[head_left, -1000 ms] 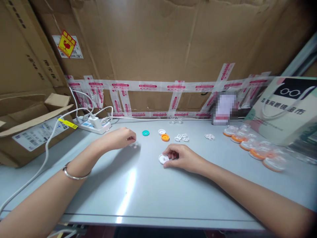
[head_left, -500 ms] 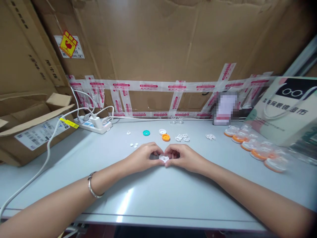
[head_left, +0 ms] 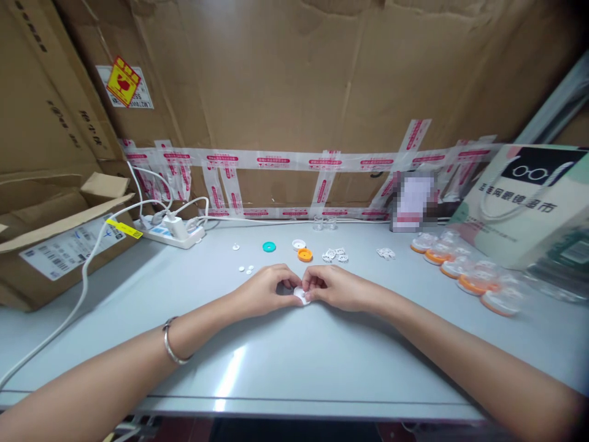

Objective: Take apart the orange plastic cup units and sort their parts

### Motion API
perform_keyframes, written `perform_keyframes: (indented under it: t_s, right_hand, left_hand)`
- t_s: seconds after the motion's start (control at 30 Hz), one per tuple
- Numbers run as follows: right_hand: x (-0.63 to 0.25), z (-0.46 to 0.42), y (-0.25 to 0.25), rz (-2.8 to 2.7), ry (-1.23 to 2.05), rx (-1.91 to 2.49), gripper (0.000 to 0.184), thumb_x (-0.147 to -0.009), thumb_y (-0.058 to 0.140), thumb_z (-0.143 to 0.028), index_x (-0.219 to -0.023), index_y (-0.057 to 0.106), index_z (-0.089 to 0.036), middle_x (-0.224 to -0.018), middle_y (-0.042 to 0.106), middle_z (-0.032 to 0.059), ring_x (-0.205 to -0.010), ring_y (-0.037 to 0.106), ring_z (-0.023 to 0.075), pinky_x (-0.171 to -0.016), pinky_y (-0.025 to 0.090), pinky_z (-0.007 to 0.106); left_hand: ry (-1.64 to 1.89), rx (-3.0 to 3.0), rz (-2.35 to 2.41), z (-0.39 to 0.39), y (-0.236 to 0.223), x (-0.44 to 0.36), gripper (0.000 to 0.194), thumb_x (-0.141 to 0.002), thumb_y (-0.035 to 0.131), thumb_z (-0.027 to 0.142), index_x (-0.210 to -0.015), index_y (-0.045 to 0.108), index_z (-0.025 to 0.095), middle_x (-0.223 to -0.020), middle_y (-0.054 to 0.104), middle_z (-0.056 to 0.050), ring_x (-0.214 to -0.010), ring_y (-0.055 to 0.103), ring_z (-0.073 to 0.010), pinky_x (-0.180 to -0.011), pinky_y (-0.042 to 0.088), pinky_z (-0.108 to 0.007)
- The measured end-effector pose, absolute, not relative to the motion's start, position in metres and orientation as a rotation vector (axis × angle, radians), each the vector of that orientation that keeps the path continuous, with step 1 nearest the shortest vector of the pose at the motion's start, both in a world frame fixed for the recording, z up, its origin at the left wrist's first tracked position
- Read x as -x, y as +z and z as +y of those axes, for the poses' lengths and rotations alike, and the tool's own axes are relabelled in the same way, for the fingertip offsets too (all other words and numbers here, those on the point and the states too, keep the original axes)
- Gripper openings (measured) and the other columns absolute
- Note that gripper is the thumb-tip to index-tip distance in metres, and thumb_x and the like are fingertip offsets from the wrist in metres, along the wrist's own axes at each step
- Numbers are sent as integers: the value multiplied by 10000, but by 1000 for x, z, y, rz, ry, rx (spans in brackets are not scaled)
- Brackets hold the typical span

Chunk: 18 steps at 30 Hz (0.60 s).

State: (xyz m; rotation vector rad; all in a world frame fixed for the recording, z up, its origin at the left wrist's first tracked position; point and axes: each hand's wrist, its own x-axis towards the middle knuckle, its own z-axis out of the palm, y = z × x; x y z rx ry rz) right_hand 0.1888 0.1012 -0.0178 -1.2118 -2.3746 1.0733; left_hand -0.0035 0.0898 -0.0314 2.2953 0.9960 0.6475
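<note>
White disc [head_left: 300,297] pinched between two hands near the middle of the worktop [head_left: 294,368]

In the head view, the only one, the white disc is held low in front of the person; whether its underside is touching the worktop or is lifted slightly cannot be told. Its left rim is gripped between the thumb and bent fingers of the left hand [head_left: 267,290], which are drawn nearly together. Its right part is pinched by the right hand [head_left: 338,288], whose fingertips are brought in close to the centre, so that part of the face is covered.

The disc is probably steadied at its edge by the left hand so that its middle can be worked on by the right. Its broad face is turned up, seemingly tipped a little toward the camera. As the shape is round, no long axis is shown; the axis through its centre is judged to run roughly upright.

Beyond the hands, loose parts are laid in small groups, apparently sorted by kind and kept within reach: small white buttons [head_left: 242,269] and a white pegged piece [head_left: 236,247] at the left, a teal disc [head_left: 269,247], then a white cap [head_left: 299,245] just behind an orange disc [head_left: 304,255], with perforated white pieces [head_left: 328,255] beside them. Clear-topped pieces [head_left: 477,285] are lined up in a slanting row at the right, well apart from the hands.
</note>
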Motion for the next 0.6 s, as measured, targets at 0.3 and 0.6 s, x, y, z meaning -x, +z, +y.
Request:
perform_keyframes:
  t_s: [0.3, 0.6]
  right_hand:
    - [-191, 109, -18, -2067, 1428, 1228, 107, -643, 632, -214, -682, 551, -156, -612, 541, -37, -582, 485, 92, -566, 354, 224]
    - [-186, 101, -11, -1546, 1592, 1016, 291, -575, 741, -354, -704, 588, -144, -653, 563, -23, -610, 491, 83, -654, 394, 250]
  left_hand:
    - [635, -2343, 946, 88, -29, 5, 246, -740, 615, 336, -941, 642, 196, -889, 610, -36, -813, 551, -149, -721, 412, -242]
    - [1052, -2052, 965, 80, -16, 1, 175, -760, 611, 305, -884, 627, 181, -865, 661, -16, -814, 592, -138, -766, 453, -251]
